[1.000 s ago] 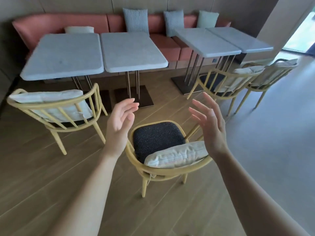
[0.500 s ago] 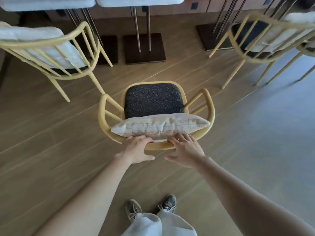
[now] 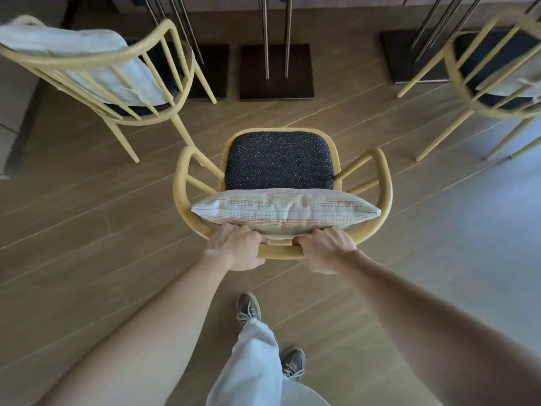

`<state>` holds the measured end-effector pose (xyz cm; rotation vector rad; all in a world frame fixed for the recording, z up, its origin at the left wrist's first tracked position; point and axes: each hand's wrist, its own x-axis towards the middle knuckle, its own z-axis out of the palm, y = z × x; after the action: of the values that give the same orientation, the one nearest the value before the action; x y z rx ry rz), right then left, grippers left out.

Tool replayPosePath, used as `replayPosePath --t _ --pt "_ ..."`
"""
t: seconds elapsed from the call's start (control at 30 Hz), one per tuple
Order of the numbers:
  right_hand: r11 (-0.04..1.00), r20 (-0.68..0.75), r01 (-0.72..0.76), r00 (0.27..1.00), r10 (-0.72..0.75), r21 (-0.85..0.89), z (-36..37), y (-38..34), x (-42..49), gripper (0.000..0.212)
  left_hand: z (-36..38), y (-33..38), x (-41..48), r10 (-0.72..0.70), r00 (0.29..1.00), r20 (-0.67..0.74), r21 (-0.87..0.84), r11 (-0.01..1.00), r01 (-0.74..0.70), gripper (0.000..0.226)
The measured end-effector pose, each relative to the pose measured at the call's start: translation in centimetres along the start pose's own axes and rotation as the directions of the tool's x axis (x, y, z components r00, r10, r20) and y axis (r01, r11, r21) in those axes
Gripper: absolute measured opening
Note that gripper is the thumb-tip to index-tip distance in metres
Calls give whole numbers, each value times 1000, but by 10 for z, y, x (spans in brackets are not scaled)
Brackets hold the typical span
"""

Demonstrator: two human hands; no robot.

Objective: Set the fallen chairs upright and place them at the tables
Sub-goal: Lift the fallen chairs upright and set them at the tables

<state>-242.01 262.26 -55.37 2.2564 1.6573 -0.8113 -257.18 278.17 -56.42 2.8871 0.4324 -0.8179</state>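
Both hands are clamped on the curved top rail of the yellow armchair (image 3: pixel 281 200), which stands upright on the wood floor directly ahead of the person. The left hand (image 3: pixel 234 249) wraps the rail left of its middle, fingers (image 3: pixel 231 230) curled over the top and thumb tucked below; the right hand (image 3: pixel 325 249) mirrors it to the right, fingers together over the rail. A striped back cushion (image 3: pixel 285 210) leans just beyond the knuckles, touching the fingertips, and the dark speckled seat pad (image 3: pixel 278 161) lies further out. From the fingers, the chair runs straight away, its seat front aimed at the dark table base (image 3: pixel 276 71) with its thin metal legs, which is well beyond the seat. Neither hand is nearer; the grip looks even. The push probably needs to go forward along that line, between the left chair (image 3: pixel 96 71) and the right chair (image 3: pixel 497 68), both upright and off to either side.
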Motion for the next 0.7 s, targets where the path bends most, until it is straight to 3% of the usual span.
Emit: replayPosePath --t 0.37,0.7 --pt "995 19 -89 996 88 49 -107 56 126 31 -87 -95 133 18 1000 -4 8 1000 -18 53" --pt "997 22 -75 997 75 18 -197 148 231 30 -178 -145 261 5 1000 -2 37 999 -5 47"
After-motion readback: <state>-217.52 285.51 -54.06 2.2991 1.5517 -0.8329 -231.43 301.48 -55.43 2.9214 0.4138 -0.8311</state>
